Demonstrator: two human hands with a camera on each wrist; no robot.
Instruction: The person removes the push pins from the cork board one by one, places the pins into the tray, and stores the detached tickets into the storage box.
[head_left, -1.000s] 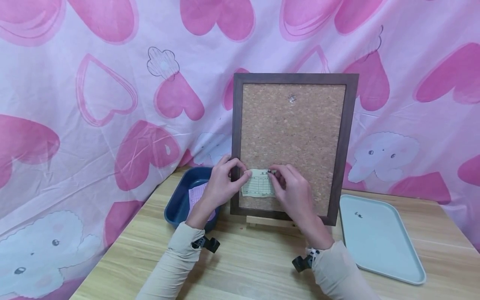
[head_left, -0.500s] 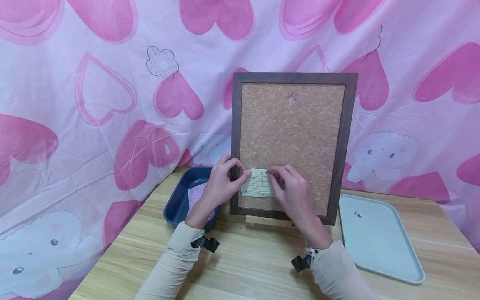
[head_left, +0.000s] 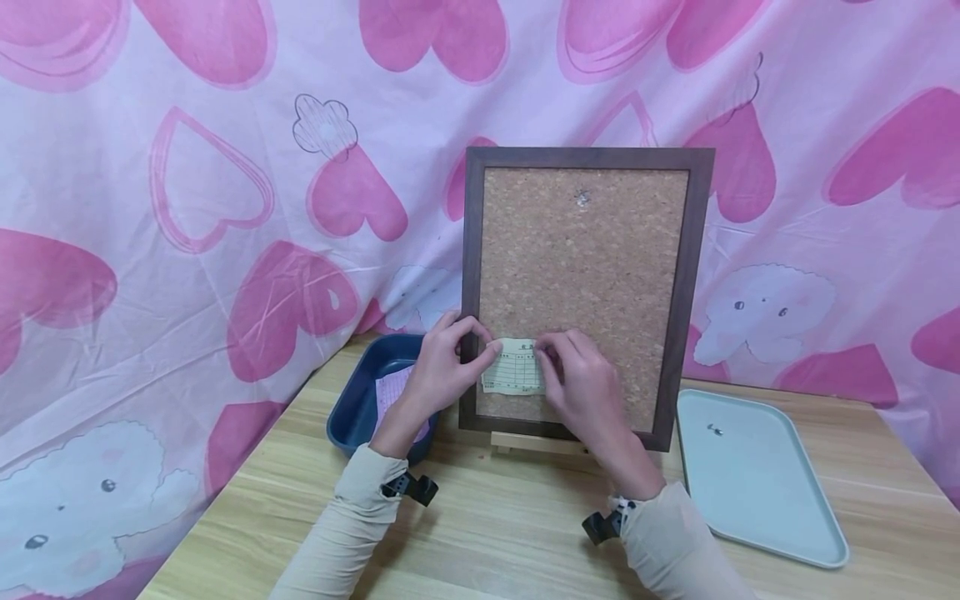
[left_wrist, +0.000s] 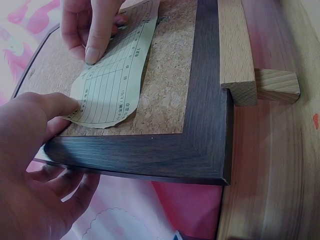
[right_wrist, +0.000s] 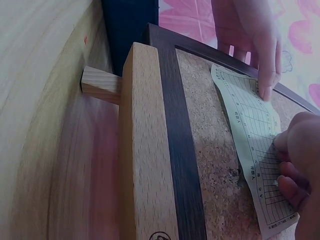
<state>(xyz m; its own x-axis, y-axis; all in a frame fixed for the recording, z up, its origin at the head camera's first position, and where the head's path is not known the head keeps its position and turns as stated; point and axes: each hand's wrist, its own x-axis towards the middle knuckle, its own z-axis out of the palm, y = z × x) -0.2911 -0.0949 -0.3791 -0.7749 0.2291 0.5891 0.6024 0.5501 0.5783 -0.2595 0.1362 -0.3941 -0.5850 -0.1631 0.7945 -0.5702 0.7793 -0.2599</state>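
A pale green printed paper slip (head_left: 517, 367) lies against the lower left of a cork board (head_left: 577, 267) in a dark brown frame. My left hand (head_left: 447, 362) pinches the slip's upper left corner with thumb and forefinger; its other fingers reach behind the frame's edge in the left wrist view. At the slip's upper right, my right hand (head_left: 585, 379) has its thumb and forefinger together over the paper. A small silvery thumbtack (left_wrist: 90, 63) shows just under the tip of a digit in the left wrist view; most of it is hidden.
A navy bin (head_left: 360, 400) with a pink printed slip (head_left: 393, 392) stands left of the board. To the right lies a pale blue tray (head_left: 765, 492) bearing small metal pieces (head_left: 715, 430). A wooden stand (right_wrist: 145, 150) supports the board. Something silvery (head_left: 582, 197) sits near the cork's top.
My right fingertips have closed in on the slip's upper edge; the dark tack seen between them a second ago is now covered in the head view. The left hand stays put.
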